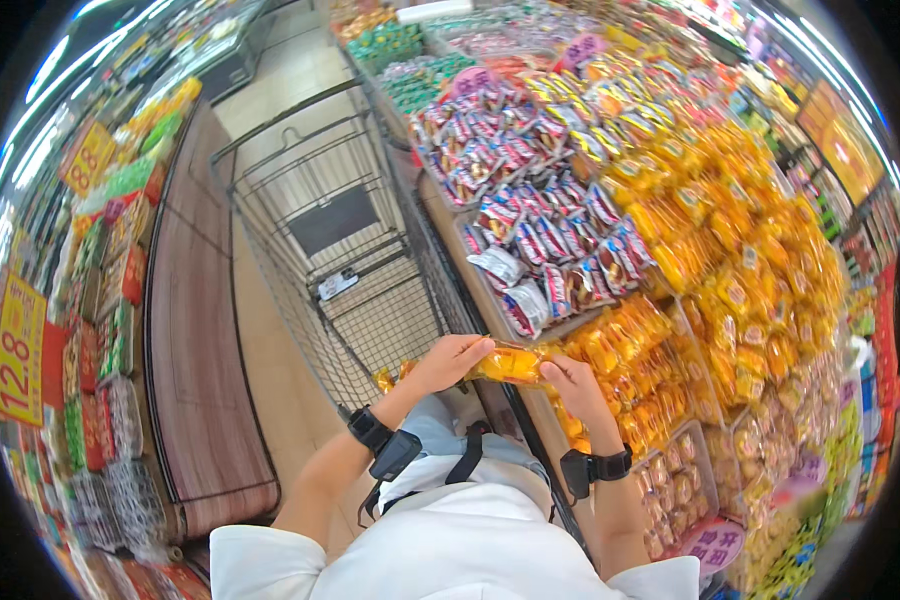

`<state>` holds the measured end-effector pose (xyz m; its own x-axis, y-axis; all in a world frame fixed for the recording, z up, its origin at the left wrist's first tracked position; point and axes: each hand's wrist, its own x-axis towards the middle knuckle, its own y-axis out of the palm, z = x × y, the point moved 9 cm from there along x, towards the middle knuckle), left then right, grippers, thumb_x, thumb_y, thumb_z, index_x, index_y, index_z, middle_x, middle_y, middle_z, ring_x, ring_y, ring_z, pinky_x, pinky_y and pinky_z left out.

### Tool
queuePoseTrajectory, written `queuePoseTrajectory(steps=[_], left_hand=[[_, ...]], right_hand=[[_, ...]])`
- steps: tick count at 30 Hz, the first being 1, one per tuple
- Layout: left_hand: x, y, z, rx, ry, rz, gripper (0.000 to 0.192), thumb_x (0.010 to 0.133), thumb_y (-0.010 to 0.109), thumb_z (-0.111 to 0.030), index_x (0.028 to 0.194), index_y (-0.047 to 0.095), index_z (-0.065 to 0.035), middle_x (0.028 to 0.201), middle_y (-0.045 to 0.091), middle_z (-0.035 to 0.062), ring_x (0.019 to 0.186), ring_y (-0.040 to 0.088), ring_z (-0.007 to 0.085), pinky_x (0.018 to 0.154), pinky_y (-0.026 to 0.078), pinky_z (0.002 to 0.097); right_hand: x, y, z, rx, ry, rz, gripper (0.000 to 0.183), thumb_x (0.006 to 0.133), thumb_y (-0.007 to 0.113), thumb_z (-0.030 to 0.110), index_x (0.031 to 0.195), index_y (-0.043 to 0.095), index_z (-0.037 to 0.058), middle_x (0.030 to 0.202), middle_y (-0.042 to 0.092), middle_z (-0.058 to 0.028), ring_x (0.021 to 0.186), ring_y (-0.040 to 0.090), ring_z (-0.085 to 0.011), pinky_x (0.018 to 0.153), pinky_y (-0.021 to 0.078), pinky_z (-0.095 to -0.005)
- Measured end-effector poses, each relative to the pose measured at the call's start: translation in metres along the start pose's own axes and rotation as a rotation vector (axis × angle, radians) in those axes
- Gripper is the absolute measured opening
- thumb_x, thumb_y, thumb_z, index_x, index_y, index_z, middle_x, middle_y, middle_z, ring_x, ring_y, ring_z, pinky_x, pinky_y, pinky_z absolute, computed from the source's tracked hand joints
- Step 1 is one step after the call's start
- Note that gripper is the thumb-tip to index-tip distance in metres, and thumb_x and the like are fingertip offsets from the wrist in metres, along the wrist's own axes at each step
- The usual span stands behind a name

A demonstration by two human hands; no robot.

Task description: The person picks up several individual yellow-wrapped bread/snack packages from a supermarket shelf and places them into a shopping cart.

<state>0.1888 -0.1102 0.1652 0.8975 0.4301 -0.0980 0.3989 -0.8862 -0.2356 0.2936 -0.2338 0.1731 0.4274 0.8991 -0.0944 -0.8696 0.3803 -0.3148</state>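
Note:
Between my two hands is a yellow wrapped snack packet [515, 365], held at its ends over the rim of a display counter. My left hand [450, 363] grips its left end and my right hand [574, 385] its right end. Just right of my right hand are rows of similar yellow packets [619, 337] in a bin. A metal shopping cart [379, 300] stands ahead and to the left. Partly hidden by my left forearm, more yellow packets [384, 380] show at its near end.
Beyond my hands is a bin of red, white and blue wrapped snacks [562, 247]. Yellow packets [757, 285] pile high to the right, above a tray of small wrapped snacks [675, 480]. Across the aisle stands a wood-panelled display [202, 337] with price signs [19, 349].

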Motion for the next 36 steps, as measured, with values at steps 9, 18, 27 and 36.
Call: queuePoseTrajectory(steps=[9,18,27,36], left_hand=[[0.029,0.082,0.001,-0.159,-0.053,0.188,0.05,0.09,0.033,-0.04,0.075,0.054,0.0034,0.057,0.043,-0.0014,0.058,0.037,0.0065,0.053,0.034,0.0237],[0.038,0.145,-0.038,0.305,0.426,0.428,0.052,0.073,0.062,-0.038,0.106,0.049,0.0,0.09,0.056,0.0095,0.078,0.053,0.0129,0.067,0.042,0.0234],[0.048,0.154,-0.017,-0.471,-0.203,0.547,0.041,0.075,0.065,-0.016,0.109,0.047,-0.0011,0.1,0.054,0.003,0.088,0.051,0.0082,0.078,0.042,0.0235],[0.079,0.154,-0.021,-0.328,-0.063,0.489,0.056,0.073,0.065,-0.015,0.12,0.037,-0.0029,0.108,0.049,0.0063,0.091,0.049,0.0107,0.077,0.042,0.0243]], right_hand=[[-0.072,-0.049,-0.028,0.038,0.087,-0.136,0.022,0.086,0.045,0.015,0.07,0.043,-0.0012,0.058,0.032,0.0007,0.056,0.032,-0.0075,0.048,0.0296,-0.0253],[-0.105,-0.09,-0.055,-0.147,0.252,-0.355,0.018,0.083,0.045,0.013,0.076,0.05,-0.0027,0.061,0.048,-0.003,0.057,0.04,-0.0088,0.048,0.0333,-0.0251],[-0.073,-0.082,-0.047,0.281,-0.004,-0.434,0.048,0.076,0.062,0.016,0.116,0.042,-0.0007,0.099,0.055,-0.0104,0.079,0.054,-0.0147,0.071,0.045,-0.0243],[-0.075,-0.092,-0.056,-0.081,0.09,-0.404,0.046,0.074,0.063,0.015,0.112,0.044,-0.0018,0.1,0.053,-0.0127,0.086,0.053,-0.0169,0.076,0.0426,-0.0273]])
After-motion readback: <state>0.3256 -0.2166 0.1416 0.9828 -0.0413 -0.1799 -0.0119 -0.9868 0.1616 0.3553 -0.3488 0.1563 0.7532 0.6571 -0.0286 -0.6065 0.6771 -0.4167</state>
